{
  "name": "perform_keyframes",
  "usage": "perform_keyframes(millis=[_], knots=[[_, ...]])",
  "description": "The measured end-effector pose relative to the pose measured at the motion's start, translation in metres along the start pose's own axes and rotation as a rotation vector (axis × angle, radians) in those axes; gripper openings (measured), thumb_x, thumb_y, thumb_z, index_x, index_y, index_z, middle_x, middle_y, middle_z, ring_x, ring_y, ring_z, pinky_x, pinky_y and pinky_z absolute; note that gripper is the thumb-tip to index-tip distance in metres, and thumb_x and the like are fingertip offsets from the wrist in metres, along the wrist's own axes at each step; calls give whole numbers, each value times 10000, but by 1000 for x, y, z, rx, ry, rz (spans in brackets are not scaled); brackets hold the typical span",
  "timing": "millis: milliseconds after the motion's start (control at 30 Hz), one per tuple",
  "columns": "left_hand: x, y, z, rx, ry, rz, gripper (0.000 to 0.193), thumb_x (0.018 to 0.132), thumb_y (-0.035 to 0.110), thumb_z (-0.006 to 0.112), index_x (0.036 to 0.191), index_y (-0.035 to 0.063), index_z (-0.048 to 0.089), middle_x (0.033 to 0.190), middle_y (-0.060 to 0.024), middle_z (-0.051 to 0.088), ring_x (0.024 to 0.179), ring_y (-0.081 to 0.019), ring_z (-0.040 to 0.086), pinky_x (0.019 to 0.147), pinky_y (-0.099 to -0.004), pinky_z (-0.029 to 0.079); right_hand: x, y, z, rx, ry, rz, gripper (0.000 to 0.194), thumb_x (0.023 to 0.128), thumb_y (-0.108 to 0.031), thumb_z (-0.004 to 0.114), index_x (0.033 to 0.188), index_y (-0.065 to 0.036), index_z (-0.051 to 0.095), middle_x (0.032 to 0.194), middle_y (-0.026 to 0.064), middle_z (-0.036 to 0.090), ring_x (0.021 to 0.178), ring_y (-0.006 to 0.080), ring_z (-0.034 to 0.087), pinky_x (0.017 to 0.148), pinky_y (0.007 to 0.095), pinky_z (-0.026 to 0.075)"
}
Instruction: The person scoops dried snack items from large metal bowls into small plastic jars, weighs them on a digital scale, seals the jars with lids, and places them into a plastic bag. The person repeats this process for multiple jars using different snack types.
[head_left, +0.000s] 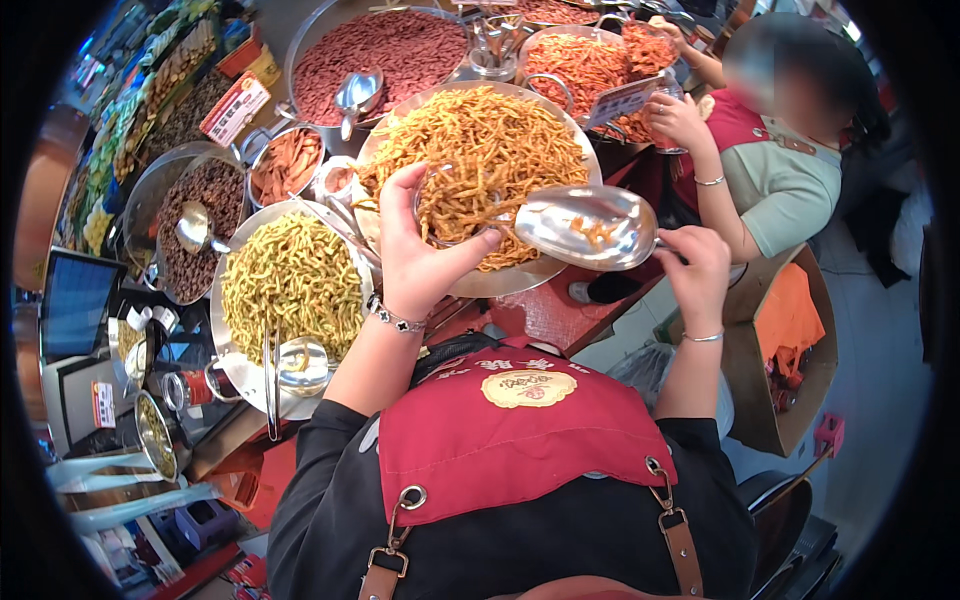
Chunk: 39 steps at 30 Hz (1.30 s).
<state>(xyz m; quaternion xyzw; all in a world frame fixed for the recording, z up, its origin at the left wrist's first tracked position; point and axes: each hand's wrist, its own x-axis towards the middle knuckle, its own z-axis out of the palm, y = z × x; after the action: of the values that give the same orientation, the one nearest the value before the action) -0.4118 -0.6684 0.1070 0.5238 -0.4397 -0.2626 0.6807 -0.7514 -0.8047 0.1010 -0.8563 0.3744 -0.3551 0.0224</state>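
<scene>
My left hand (431, 251) is wrapped around a clear jar (450, 202) that holds some orange-brown food strips, over a wide metal pan of the same strips (510, 127). In my right hand (694, 274) is the handle of a shiny metal scoop (585, 227). Its mouth points at the jar, and a few strips lie in its bowl; a few more show between scoop and jar. Below left of my left hand stands a metal pan of yellow-green strips (292, 277), with metal tongs (271, 382) and another scoop (304, 366) on it.
A co-worker (780, 165) at the right holds a jar (666, 124) near a pan of red strips (574, 64). A large bowl of dark red food (382, 49) stands beyond my pan. At the left are a bowl of dark pieces (199, 225) and a screen (79, 304). A cardboard box (814, 405) stands lower right.
</scene>
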Motion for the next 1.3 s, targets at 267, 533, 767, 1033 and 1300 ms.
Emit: perform_keyframes(millis=[267,533,767,1033,1300], knots=[[-24,72,-32,-523,-145,-206,1009,672,-55,913,1507,64,359,1436,-116,555,1333,-252,586,1118,-417,502,-4,-40,69,129,-199,-40,270,758,-93,801,1026,-112,775,973,32,734,994,270,665,873,434,482],[-101,135,-151,-182,248,52,1098,660,182,939,1550,-23,329,1515,-288,498,1445,-478,482,1215,-568,380,-44,-86,91,445,-114,-276,245,790,-7,755,1027,-66,754,998,86,698,950,312,638,867,434,495],[-235,204,-288,71,679,210,912,807,-5,769,1582,-60,290,1530,-218,500,1409,-333,534,1198,-464,427,-135,-144,228,842,-1221,-223,252,903,-148,718,1118,-17,733,1051,133,714,991,300,667,902,405,528],[-371,177,-474,366,787,78,995,721,94,954,1520,5,368,1425,-145,577,1313,-255,597,1126,-419,498,-232,-287,322,998,-1197,582,286,1060,-198,634,1251,2,704,1251,149,718,1146,245,677,996,361,552],[-418,83,-548,237,622,-149,937,708,-8,898,1477,48,365,1413,-114,542,1305,-228,584,1111,-403,511,-208,-493,317,1070,-1016,56,558,1056,-122,635,1581,-76,451,1127,81,705,926,132,682,847,296,561]])
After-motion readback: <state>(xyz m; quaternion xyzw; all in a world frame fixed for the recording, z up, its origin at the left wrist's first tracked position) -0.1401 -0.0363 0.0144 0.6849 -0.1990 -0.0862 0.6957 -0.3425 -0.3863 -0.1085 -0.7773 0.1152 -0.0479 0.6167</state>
